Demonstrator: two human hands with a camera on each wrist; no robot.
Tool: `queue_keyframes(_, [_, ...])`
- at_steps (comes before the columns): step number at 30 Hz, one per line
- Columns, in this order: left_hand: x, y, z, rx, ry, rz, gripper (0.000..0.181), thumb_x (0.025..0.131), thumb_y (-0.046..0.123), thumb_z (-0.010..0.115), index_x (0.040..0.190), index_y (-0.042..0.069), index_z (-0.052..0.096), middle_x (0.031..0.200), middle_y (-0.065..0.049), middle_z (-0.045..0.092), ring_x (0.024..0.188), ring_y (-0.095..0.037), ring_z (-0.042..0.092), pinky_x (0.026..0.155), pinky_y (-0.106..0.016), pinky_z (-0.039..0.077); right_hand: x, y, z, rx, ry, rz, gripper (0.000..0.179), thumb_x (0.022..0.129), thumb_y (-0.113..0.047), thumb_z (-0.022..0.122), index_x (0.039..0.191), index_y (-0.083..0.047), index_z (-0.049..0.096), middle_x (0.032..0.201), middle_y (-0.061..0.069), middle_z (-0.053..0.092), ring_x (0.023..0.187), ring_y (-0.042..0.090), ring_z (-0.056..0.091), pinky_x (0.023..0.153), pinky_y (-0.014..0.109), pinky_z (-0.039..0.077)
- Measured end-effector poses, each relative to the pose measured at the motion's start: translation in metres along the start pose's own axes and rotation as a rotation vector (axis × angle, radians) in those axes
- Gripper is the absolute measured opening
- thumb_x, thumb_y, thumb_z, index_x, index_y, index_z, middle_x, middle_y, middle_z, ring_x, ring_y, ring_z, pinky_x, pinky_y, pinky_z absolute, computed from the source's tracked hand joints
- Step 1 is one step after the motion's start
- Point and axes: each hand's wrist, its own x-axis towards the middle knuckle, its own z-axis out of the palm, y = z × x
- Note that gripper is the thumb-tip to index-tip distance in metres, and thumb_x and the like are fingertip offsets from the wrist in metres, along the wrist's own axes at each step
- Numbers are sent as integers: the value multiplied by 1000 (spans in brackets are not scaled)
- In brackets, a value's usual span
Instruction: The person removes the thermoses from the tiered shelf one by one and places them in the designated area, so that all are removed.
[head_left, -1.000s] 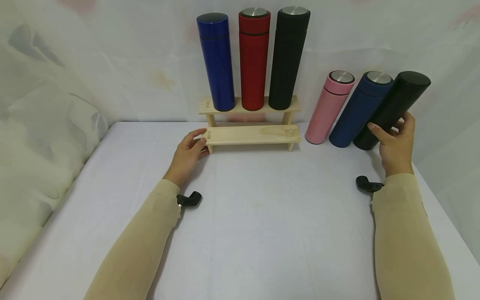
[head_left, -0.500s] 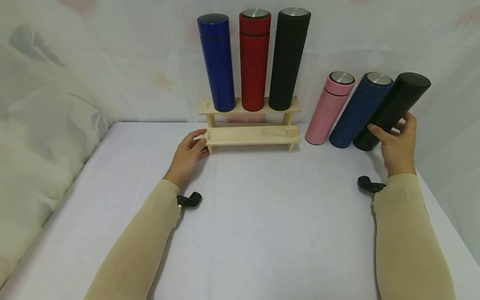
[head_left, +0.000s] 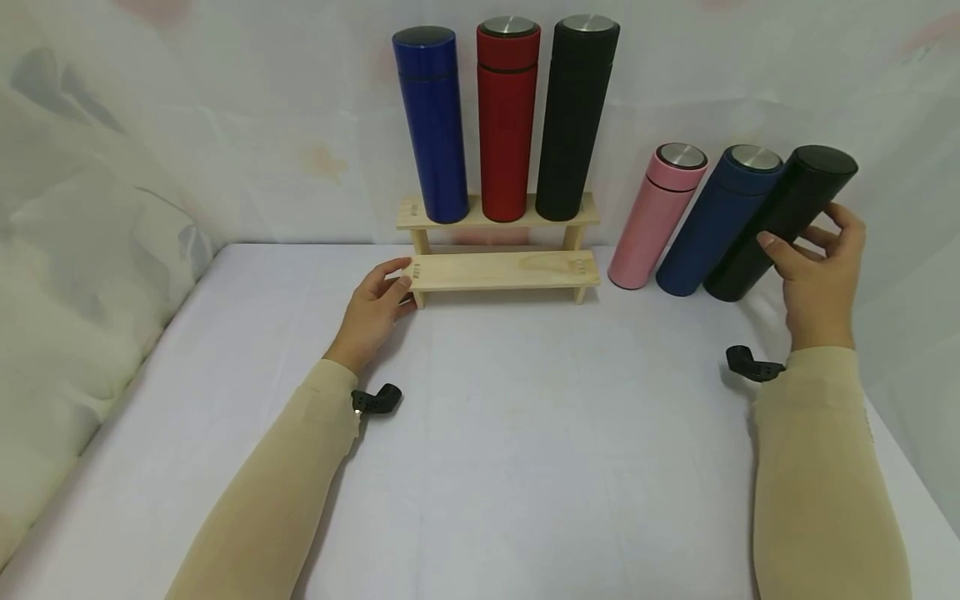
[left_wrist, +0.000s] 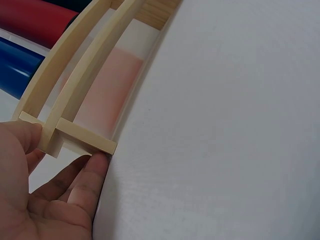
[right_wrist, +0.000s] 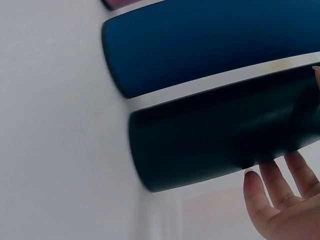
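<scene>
My left hand (head_left: 375, 300) pinches the left end of a two-tier wooden stand (head_left: 510, 265), thumb on the lower board and fingers below, as the left wrist view shows. On its upper board stand a blue thermos bottle (head_left: 433, 125), a red one (head_left: 510, 125) and a black one (head_left: 576, 125). To the right, a pink thermos bottle (head_left: 652, 225), a dark blue one (head_left: 716, 225) and a plain black one (head_left: 776, 225) stand on the table. My right hand (head_left: 821, 275) is beside the plain black bottle, fingers fairly straight, fingertips (right_wrist: 255, 182) at its side.
A white cloth covers the table (head_left: 525, 433). Behind hangs a pale patterned curtain (head_left: 300, 125), and cream fabric (head_left: 90, 292) lies along the left edge. Each wrist carries a small black camera (head_left: 378, 398).
My right hand has shifted to the right and slightly up against the plain black bottle, which stays in place. My left hand and the stand hold still.
</scene>
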Motion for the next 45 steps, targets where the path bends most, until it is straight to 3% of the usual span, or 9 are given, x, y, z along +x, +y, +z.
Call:
queue_keyframes(3, [0, 0, 0, -1, 1, -1, 43, 117, 23, 56, 160, 18, 55, 152, -21, 55, 135, -32, 60, 107, -36, 56, -3, -9, 0, 55, 16, -31, 85, 90, -12, 93, 158, -32, 46, 142, 2, 51, 117, 16, 61, 88, 14, 53])
queue_keyframes(7, [-1, 0, -1, 5, 6, -6, 43, 117, 23, 56, 160, 19, 55, 153, -21, 54, 135, -32, 60, 108, -36, 56, -8, -22, 1, 141, 39, -63, 81, 91, -10, 92, 156, -29, 48, 139, 4, 53, 113, 16, 62, 86, 17, 55])
queue_keyframes(14, [-1, 0, 0, 2, 5, -9, 43, 117, 23, 56, 160, 19, 55, 153, -21, 53, 135, -32, 60, 108, -36, 56, -18, -40, 3, 177, 81, -139, 70, 96, -16, 88, 154, -28, 50, 136, 4, 53, 116, 17, 61, 96, 21, 54])
queue_keyframes(19, [-2, 0, -1, 10, 2, -13, 43, 117, 24, 55, 161, 20, 54, 154, -20, 53, 135, -32, 60, 108, -35, 56, -26, -51, 6, 250, 86, -181, 61, 100, -15, 82, 151, -25, 52, 131, 6, 53, 115, 20, 61, 93, 24, 56])
queue_keyframes(21, [-2, 0, 0, 10, 1, -13, 44, 117, 24, 55, 161, 19, 54, 154, -20, 53, 136, -32, 59, 108, -35, 56, -28, -54, 8, 271, 91, -202, 59, 100, -16, 82, 151, -24, 53, 130, 7, 54, 114, 21, 62, 91, 25, 58])
queue_keyframes(27, [-1, -1, 0, 6, -1, -11, 43, 117, 23, 55, 160, 19, 54, 153, -20, 54, 134, -32, 60, 108, -36, 56, -30, -61, 13, 265, 103, -267, 68, 93, -24, 89, 151, -24, 55, 136, 9, 56, 118, 25, 64, 101, 30, 56])
queue_keyframes(30, [-1, -1, 0, 1, 0, -7, 43, 117, 23, 56, 160, 20, 55, 152, -20, 54, 134, -32, 61, 107, -36, 57, -31, -65, 19, 327, 72, -308, 71, 88, -22, 92, 150, -21, 57, 138, 13, 55, 118, 29, 64, 101, 34, 57])
queue_keyframes(35, [-1, 0, 0, 1, 3, -4, 43, 117, 23, 56, 160, 19, 55, 152, -20, 54, 133, -33, 61, 107, -36, 57, -38, -71, 33, 431, -27, -350, 66, 87, -18, 91, 145, -15, 61, 135, 19, 56, 114, 35, 64, 90, 37, 60])
queue_keyframes(45, [0, 0, 0, -1, -4, 3, 44, 117, 24, 56, 160, 19, 54, 152, -21, 54, 134, -33, 61, 108, -37, 56, -56, -78, 52, 516, -302, -344, 75, 88, -20, 93, 152, -8, 56, 141, 27, 54, 121, 43, 63, 99, 45, 60])
